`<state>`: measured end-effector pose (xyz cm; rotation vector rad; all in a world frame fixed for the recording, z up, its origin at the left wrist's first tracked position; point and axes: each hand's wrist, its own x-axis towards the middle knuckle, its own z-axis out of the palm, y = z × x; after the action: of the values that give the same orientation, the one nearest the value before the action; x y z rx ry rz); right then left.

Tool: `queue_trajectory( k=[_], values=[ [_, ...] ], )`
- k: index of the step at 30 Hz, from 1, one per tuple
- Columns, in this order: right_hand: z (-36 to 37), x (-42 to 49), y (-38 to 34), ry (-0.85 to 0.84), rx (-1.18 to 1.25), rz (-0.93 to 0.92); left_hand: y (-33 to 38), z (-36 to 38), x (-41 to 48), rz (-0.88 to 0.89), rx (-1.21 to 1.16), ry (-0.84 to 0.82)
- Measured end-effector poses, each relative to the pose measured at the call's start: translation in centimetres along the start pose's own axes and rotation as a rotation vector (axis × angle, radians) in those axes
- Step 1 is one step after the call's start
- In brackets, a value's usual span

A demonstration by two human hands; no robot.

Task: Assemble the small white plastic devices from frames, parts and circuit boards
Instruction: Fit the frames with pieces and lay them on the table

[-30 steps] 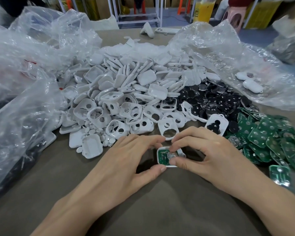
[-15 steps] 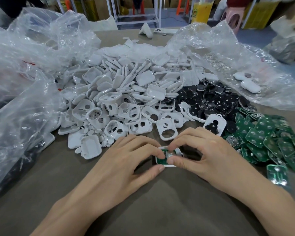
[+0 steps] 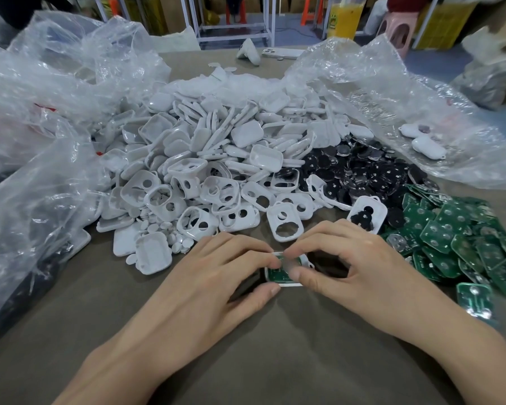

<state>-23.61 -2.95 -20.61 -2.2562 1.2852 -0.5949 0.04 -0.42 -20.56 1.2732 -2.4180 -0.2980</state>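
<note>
A small white frame with a green circuit board [image 3: 278, 274] in it lies on the grey table between my hands. My left hand [image 3: 216, 276] pinches its left end with thumb and fingertips. My right hand [image 3: 348, 264] pinches its right end, thumb and forefinger pressing on the board. A big heap of white frames and covers [image 3: 205, 168] fills the middle of the table. Black round parts [image 3: 360, 171] lie right of the heap, and green circuit boards [image 3: 462, 241] are piled at the right.
Crumpled clear plastic bags lie at the left [image 3: 35, 135] and at the back right [image 3: 392, 92]. Two finished white devices [image 3: 424, 144] rest on the right bag. Small white buttons [image 3: 170, 238] are scattered by a cover [image 3: 154, 252] near my left hand.
My fingertips have closed in over the frame and board, so less of the board shows. The hands have stayed in the same place.
</note>
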Motion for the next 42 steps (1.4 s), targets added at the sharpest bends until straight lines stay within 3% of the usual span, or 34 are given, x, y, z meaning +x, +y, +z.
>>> queue_trajectory(
  k=[17, 42],
  values=[
    [0.37, 0.31, 0.07, 0.026, 0.003, -0.017, 0.08, 0.07, -0.38, -0.108, -0.142, 0.016],
    [0.14, -0.36, 0.32, 0.013, -0.056, -0.082, -0.03, -0.06, 0.01, -0.019, -0.073, 0.003]
  ],
)
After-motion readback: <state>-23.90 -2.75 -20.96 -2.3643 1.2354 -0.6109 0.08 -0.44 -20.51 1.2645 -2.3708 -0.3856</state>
